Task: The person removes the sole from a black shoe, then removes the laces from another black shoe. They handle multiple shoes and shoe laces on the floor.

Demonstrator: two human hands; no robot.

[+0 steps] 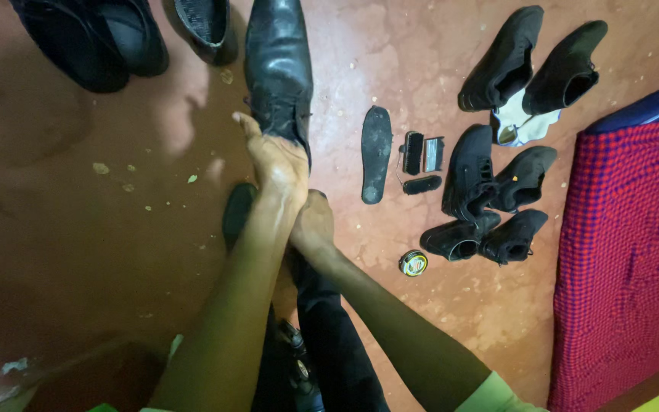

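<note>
The right hand (313,223) lay partly hidden behind the left forearm, its fingers unseen. The black shoe (278,69) and dark shoes (93,38) were cropped by the top edge.

Both arms are bare from the hands up past the elbows. The left hand (278,160) and right hand (313,223) wear no gloves, rings or watch that can be seen. At the bottom edge, a short light-green sleeve (497,397) covers the right upper arm, and a sliver of the same green shows at the left arm's edge. Between the arms, dark trousers (337,343) cover a leg, the cloth plain and slightly creased. Small metal fastenings glint on the dark cloth near the bottom edge; their kind is unclear.
</note>
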